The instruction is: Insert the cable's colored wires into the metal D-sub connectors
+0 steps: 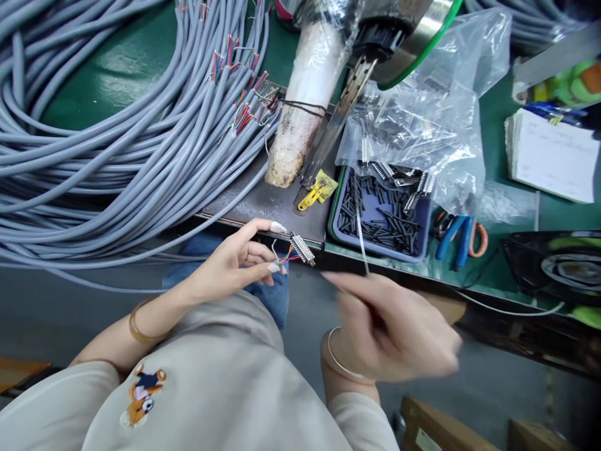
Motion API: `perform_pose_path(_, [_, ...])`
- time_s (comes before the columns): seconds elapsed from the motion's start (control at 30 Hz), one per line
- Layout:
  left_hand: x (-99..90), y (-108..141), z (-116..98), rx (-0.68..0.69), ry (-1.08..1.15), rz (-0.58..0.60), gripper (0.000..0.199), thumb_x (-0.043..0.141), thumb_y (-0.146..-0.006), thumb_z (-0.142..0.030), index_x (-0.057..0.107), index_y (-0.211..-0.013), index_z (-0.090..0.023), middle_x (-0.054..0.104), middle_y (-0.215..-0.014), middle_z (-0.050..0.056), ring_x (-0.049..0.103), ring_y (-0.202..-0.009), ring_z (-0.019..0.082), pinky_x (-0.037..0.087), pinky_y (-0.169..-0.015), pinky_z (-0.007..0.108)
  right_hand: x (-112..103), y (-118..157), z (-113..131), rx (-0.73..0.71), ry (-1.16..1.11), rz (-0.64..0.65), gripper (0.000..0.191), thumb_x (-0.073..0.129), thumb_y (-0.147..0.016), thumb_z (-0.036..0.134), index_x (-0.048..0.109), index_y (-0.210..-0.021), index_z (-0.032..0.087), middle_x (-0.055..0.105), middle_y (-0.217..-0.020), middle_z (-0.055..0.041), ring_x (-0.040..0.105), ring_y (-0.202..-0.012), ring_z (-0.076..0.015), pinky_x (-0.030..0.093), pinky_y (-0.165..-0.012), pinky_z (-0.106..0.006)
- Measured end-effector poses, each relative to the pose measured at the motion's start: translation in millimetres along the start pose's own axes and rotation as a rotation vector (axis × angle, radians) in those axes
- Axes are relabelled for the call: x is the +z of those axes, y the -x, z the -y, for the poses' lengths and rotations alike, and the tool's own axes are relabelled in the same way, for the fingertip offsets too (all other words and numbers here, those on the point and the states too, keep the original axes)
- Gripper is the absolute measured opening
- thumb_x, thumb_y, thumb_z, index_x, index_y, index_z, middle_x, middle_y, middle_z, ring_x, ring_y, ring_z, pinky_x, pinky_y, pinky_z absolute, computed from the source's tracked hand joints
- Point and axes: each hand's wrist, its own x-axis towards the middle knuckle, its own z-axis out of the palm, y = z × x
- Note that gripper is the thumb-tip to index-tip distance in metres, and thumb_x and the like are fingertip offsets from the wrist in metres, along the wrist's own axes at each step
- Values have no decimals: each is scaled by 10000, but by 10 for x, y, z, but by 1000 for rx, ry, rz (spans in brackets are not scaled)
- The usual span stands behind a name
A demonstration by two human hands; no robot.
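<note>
Wires (290, 254) are pinched by the left hand (239, 257), connector (303, 248) just beyond; pale strand (361, 238) seemingly gripped by the blurred, curled right hand (394, 326); green bench (103, 81) cable-heaped, grey floor (303, 307) below.

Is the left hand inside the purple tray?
No, the left hand is outside the tray, holding coloured wires on a metal connector.

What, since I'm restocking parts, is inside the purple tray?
Short black pieces lie heaped in the purple tray, some of its bottom showing between them. Metal connectors sit toward its back; anything beneath them or the pieces is hidden.
</note>
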Motion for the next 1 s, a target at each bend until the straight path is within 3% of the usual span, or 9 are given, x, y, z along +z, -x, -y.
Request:
perform_pose_path(0.1, [21, 73, 8, 64, -168, 12, 593, 732, -922, -235, 450, -1443, -207, 787, -890, 21, 767, -771, 146, 599, -728, 226, 181, -208, 46, -48, 104, 141, 168, 690, -975, 309, 729, -1109, 215, 689, -670, 26, 554, -498, -100, 422, -534, -259])
perform_pose_path(0.23, [-23, 132, 40, 125, -298, 49, 702, 704, -938, -210, 397, -1569, -199, 821, -969, 42, 780, -866, 159, 592, -794, 238, 319, -323, 5, -95, 108, 330, 150, 586, -1032, 245, 690, -944, 182, 716, -726, 18, 606, -554, -91, 394, -554, -232])
perform_pose_path(0.4, [-213, 173, 21, 76, -129, 72, 411, 798, -883, -316, 705, -1239, -132, 821, -901, 91, 774, -825, 174, 585, -723, 225, 130, -259, 90, -181, 21, 429, 240, 533, -1069, 284, 656, -884, 193, 702, -713, 24, 596, -559, -84, 401, -573, -224])
perform_pose_path(0.5, [-324, 184, -24, 39, -51, 40, 277, 854, -831, -332, 789, -991, -115, 815, -848, 105, 721, -678, 132, 535, -581, 190, -66, -269, 49, -16, 78, 201, 192, 576, -1044, 275, 681, -894, 219, 706, -723, 35, 565, -548, -84, 399, -579, -234])
perform_pose_path(0.6, [-375, 177, -74, 46, 34, 19, 300, 912, -753, -362, 802, -876, -111, 790, -733, 86, 557, -476, 68, 419, -431, 172, -217, -370, -276, 167, 408, -57, 225, 635, -997, 325, 694, -814, 208, 668, -683, 8, 544, -571, -126, 388, -619, -290])
perform_pose_path(0.7, [-334, 158, -182, 65, -30, 107, 230, 918, -728, -303, 808, -789, -111, 773, -696, 82, 585, -506, 85, 436, -451, 181, -279, -529, -794, 306, 620, -1, 171, 649, -961, 311, 723, -845, 210, 721, -841, -63, 602, -716, -208, 366, -673, -346])
perform_pose_path(0.83, [-175, 94, -355, 141, -203, 152, 123, 872, -752, -223, 814, -777, -117, 731, -651, 43, 557, -514, 71, 428, -474, 175, -256, -697, -1264, 403, 591, 41, 125, 738, -848, 234, 686, -735, 229, 702, -821, -56, 570, -712, -221, 387, -722, -375])
perform_pose_path(0.93, [-70, 0, -347, 163, -116, 5, 175, 867, -755, -263, 773, -768, -116, 718, -657, 36, 580, -537, 78, 457, -497, 176, -196, -697, -1187, 372, 484, -84, 134, 734, -822, 218, 661, -710, 226, 683, -773, -35, 533, -650, -189, 418, -723, -374])
perform_pose_path(1.0, [-34, -69, -270, 170, -17, -119, 242, 883, -743, -314, 747, -794, -120, 701, -645, 23, 495, -460, 43, 371, -421, 163, -132, -620, -941, 344, 341, -240, 72, 689, -864, 248, 687, -799, 216, 684, -767, -25, 524, -600, -162, 435, -683, -353])
